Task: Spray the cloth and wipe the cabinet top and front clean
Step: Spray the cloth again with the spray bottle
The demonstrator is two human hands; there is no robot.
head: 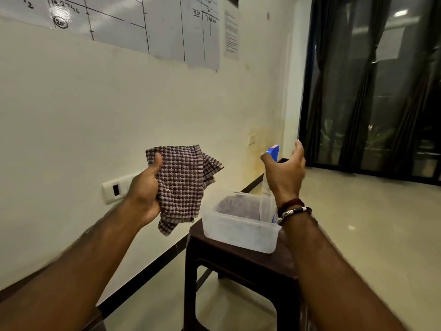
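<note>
My left hand [145,189] is raised at centre left and grips a brown-and-white checked cloth [183,185] that hangs bunched from my fist. To its right, my right hand [285,173] wraps around a clear spray bottle with a blue nozzle head [273,152]; the bottle's body [266,201] shows below my palm. My thumb and some fingers are spread, and the nozzle faces roughly toward the cloth. The two hands are a short gap apart. No cabinet top or front is clearly in view.
A dark brown plastic stool [241,263] stands below my hands and carries a translucent plastic tub [238,232] with another cloth inside. A cream wall with a switch plate [117,189] runs along the left. A dark curtained window [372,87] fills the right; tiled floor lies beyond.
</note>
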